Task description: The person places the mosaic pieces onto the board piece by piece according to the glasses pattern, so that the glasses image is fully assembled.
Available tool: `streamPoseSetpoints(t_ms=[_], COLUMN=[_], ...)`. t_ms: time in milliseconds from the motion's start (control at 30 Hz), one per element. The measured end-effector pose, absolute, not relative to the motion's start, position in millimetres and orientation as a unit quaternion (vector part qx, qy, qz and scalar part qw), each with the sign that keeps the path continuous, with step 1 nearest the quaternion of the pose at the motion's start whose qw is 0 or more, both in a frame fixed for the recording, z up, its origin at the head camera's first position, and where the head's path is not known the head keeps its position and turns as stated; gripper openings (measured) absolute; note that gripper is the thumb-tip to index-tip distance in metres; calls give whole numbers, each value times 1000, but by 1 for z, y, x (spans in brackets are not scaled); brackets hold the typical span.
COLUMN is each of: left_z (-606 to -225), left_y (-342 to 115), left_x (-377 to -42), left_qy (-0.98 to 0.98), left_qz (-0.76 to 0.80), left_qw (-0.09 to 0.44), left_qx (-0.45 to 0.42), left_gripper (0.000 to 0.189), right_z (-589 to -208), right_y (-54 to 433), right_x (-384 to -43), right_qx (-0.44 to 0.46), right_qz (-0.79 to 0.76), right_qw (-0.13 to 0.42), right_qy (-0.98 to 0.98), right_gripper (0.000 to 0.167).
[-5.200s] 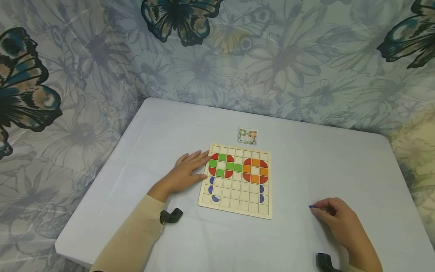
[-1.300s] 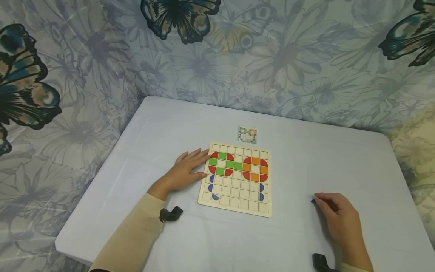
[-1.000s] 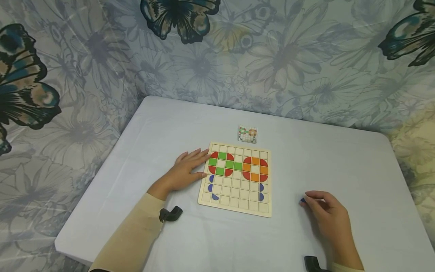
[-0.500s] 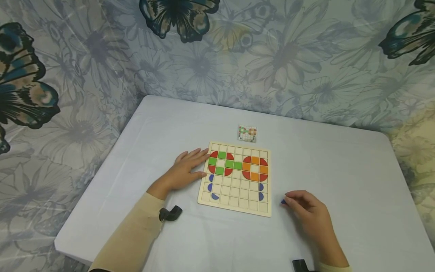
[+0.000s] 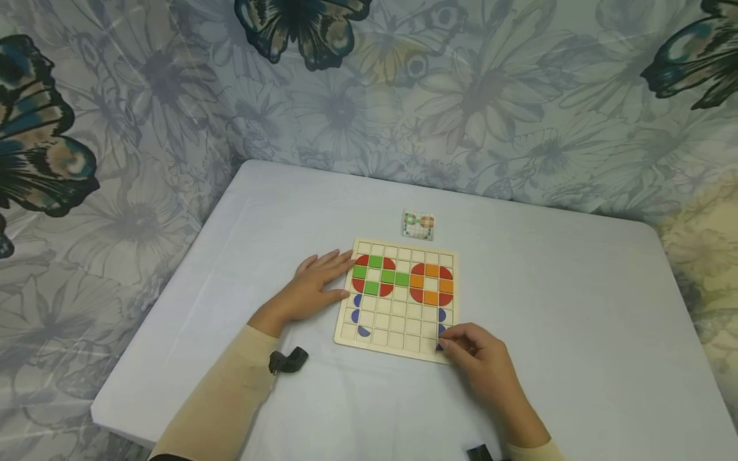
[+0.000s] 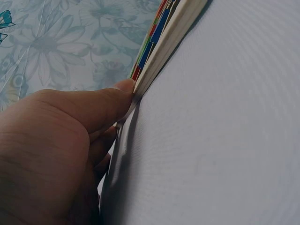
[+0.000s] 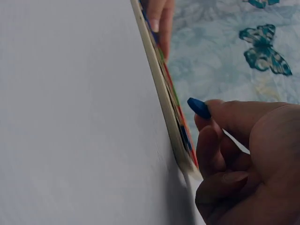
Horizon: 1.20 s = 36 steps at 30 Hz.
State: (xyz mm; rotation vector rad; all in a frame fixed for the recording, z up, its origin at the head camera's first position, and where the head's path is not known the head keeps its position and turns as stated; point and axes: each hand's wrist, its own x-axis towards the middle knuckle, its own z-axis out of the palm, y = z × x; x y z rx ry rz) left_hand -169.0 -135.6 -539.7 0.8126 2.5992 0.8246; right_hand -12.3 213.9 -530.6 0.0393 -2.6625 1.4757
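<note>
A wooden grid board (image 5: 398, 323) lies on the white table, bearing red, green, orange and blue pieces. Down its left side sit several blue half-round pieces (image 5: 355, 315), and more are at its right side. My left hand (image 5: 308, 291) rests at the board's left edge, fingers straight and spread; in the left wrist view the thumb (image 6: 110, 103) touches that edge. Between thumb and forefinger my right hand (image 5: 487, 365) pinches a blue half-round piece (image 7: 199, 108) over the board's lower right corner. The cells under those fingers are partly hidden.
Behind the board lies a small pattern card (image 5: 418, 225) with a matching coloured picture. The white table (image 5: 576, 307) extends to the right, with a flowered cloth (image 5: 490, 96) hanging behind it. A black wrist mount (image 5: 289, 360) juts from the left sleeve.
My right hand has moved left from the bare table to the board's lower right corner, carrying the blue half-round piece. The left hand has stayed at the left edge.
</note>
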Motion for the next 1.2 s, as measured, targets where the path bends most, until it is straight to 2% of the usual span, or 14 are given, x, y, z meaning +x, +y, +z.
streamPoseSetpoints(t_ms=[367, 733, 1200], left_z=[-540, -539, -541], left_y=[-135, -137, -135], left_x=[-171, -170, -170], left_qy=[904, 904, 904], left_qz=[289, 289, 290], left_qw=[147, 147, 152], left_qx=[278, 278, 275], left_gripper=[73, 74, 73], right_z=[-538, -536, -543], right_y=[199, 191, 199], right_x=[-14, -15, -13], right_qx=[18, 0, 21], right_qz=[464, 422, 430], right_qw=[42, 25, 84], right_qy=[-885, -906, -899], right_gripper=[23, 14, 14])
